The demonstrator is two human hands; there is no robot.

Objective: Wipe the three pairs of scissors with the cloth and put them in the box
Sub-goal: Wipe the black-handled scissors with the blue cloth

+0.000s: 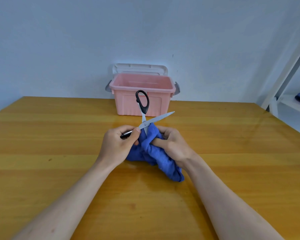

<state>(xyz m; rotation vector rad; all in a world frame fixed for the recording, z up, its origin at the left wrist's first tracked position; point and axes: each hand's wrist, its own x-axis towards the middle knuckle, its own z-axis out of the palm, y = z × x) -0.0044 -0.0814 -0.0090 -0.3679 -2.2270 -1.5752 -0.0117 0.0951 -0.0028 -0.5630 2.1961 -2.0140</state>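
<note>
A yellow wooden table by a pale wall, with a pink box at the back.

The left hand pinches the open scissors by one handle. The right hand grips the blue cloth, wrapped round one blade, just in front of the open box.

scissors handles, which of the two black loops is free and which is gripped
The black plastic handle loop standing up before the pink plastic box is free; the other handle is gripped in the left hand.
</note>
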